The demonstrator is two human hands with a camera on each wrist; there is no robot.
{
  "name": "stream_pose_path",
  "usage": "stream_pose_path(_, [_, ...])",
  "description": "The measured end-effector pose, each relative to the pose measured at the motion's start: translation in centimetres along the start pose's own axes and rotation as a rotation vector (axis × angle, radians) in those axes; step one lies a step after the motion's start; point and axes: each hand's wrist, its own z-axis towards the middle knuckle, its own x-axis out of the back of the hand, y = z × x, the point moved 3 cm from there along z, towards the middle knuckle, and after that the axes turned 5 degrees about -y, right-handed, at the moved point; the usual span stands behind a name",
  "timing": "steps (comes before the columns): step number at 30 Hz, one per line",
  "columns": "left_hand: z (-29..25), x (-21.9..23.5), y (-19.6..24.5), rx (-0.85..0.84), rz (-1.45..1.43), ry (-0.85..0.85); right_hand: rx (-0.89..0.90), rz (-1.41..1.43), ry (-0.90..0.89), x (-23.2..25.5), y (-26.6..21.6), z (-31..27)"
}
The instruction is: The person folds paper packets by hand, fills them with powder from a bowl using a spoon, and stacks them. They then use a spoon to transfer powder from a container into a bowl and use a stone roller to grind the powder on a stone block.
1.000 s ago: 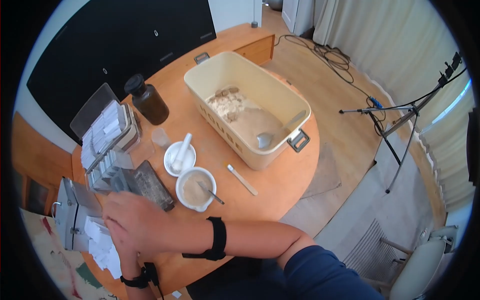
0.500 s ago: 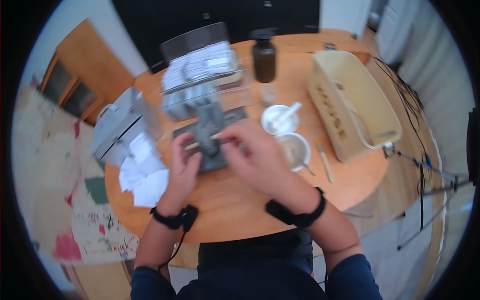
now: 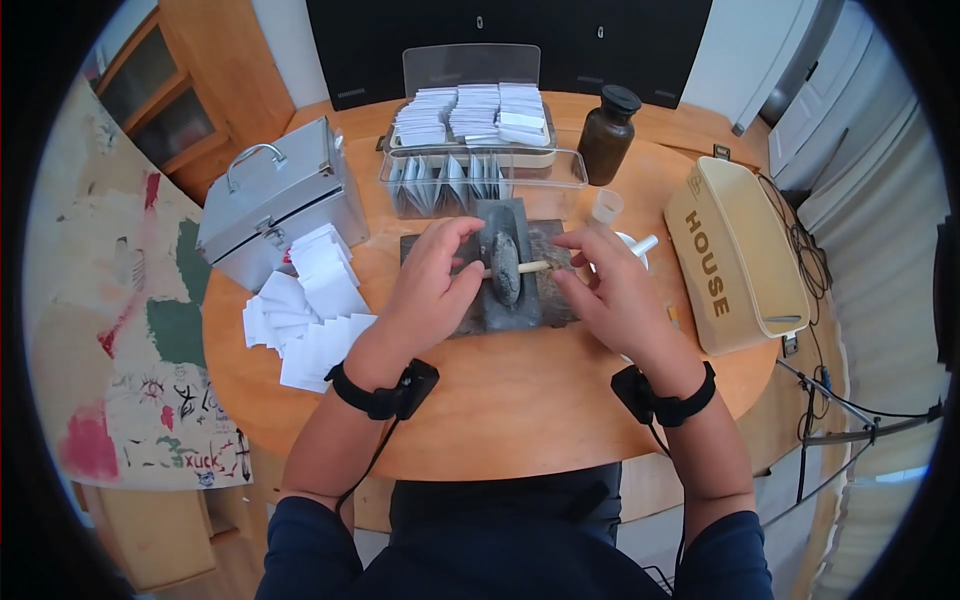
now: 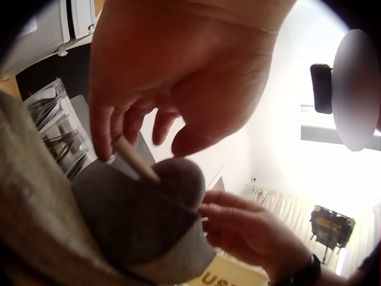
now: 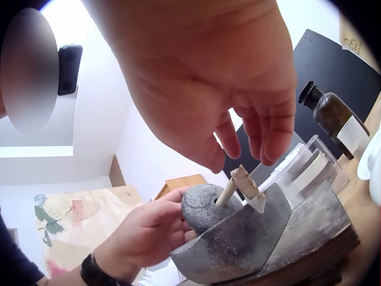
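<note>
A grey stone grinding wheel (image 3: pixel 506 270) stands on edge in a long stone trough (image 3: pixel 517 312), which lies across a dark slab (image 3: pixel 550 237). Through the wheel's middle runs a pale wooden axle (image 3: pixel 535 267). My left hand (image 3: pixel 425 285) is spread around the axle's left end, thumb and fingers apart. On the other side, the right hand (image 3: pixel 618 300) hovers with loosely bent fingers just over the axle's right end. A ragged pale wrapping (image 5: pixel 247 187) shows on that end in the right wrist view.
Behind the trough are clear boxes (image 3: pixel 565 168) of white packets. A metal case (image 3: pixel 280 205) and loose white papers (image 3: pixel 320 345) lie left. To the right stand a brown bottle (image 3: pixel 606 138), small cup (image 3: pixel 606 207), pestle (image 3: pixel 646 245) and cream tub (image 3: pixel 735 260).
The view has swung to face the trough. My right hand has left its place across the left one; both hands came to the axle's ends, and their fingers now stand looser around them.
</note>
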Motion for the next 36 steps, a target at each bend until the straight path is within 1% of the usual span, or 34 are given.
stream_pose_path(2, [0.7, 0.9, 0.1, 0.106, 0.097, -0.159, -0.006, 0.007, -0.001, 0.0, 0.6, -0.3])
stream_pose_path(3, [1.0, 1.4, 0.2, 0.104, 0.087, -0.157, -0.012, 0.026, 0.0, 0.0, 1.0, -0.4])
stream_pose_path(5, [1.3, 1.8, 0.2, 0.119, 0.195, -0.311, -0.034, 0.015, -0.02, 0.0, 1.5, -0.6])
stream_pose_path(6, [1.5, 2.1, 0.4, 0.118, 0.184, -0.312, -0.054, 0.011, -0.035, -0.1, 1.7, -0.8])
stream_pose_path(8, [1.7, 2.1, 0.7, 0.09, 0.271, -0.434, -0.094, 0.028, -0.007, -0.7, 1.6, -1.0])
stream_pose_path(10, [1.6, 2.1, 0.7, 0.09, 0.243, -0.421, -0.13, 0.044, 0.016, -1.2, 1.8, -1.4])
stream_pose_path(12, [1.4, 2.2, 0.5, 0.092, 0.225, -0.4, -0.186, 0.254, 0.056, -1.8, 2.5, -1.5])
stream_pose_path(13, [1.3, 2.1, 0.3, 0.072, 0.226, -0.39, -0.184, 0.248, 0.049, -1.6, 2.5, -1.5])
stream_pose_path(15, [0.9, 2.2, 0.0, 0.061, 0.226, -0.369, -0.436, 0.432, 0.052, -1.5, 3.0, -1.7])
stream_pose_path(16, [0.9, 2.3, -0.1, 0.056, 0.233, -0.363, -0.434, 0.43, 0.043, -1.5, 2.5, -1.4])
stream_pose_path(18, [1.0, 2.3, -0.3, 0.051, 0.236, -0.357, -0.63, 0.591, -0.031, -1.9, 1.4, -1.2])
stream_pose_path(19, [1.2, 2.3, -0.4, 0.065, 0.258, -0.378, -0.631, 0.589, -0.031, -2.1, 1.4, -1.2])
stream_pose_path(21, [1.4, 2.1, -0.6, 0.078, 0.276, -0.395, -0.554, 0.717, -0.035, -2.6, 2.0, -0.9])
stream_pose_path(23, [1.4, 2.0, -0.5, 0.004, 0.29, -0.368, -0.53, 0.71, -0.041, -2.9, 2.9, -0.8])
stream_pose_path(24, [1.4, 2.0, -0.6, 0.003, 0.289, -0.367, -0.508, 0.709, -0.047, -2.9, 3.2, -0.8])
stream_pose_path(26, [1.4, 2.0, -0.8, -0.061, 0.257, -0.308, -0.493, 0.726, -0.051, -2.8, 3.9, -0.7])
stream_pose_path(28, [1.4, 1.9, -1.0, -0.065, 0.26, -0.303, -0.479, 0.743, -0.054, -2.8, 3.5, -0.4])
stream_pose_path(30, [1.4, 1.7, -1.0, -0.072, 0.26, -0.302, -0.478, 0.81, 0.022, -2.5, 2.6, -0.1])
stream_pose_path(31, [1.4, 1.7, -1.0, -0.059, 0.262, -0.301, -0.478, 0.81, 0.025, -2.5, 2.7, -0.1])
stream_pose_path(34, [1.3, 1.7, -0.8, -0.034, 0.27, -0.302, -0.464, 0.841, -0.022, -2.5, 3.0, 0.0])
stream_pose_path(36, [1.3, 1.7, -0.7, -0.024, 0.274, -0.303, -0.473, 0.823, -0.117, -2.5, 3.0, 0.1])
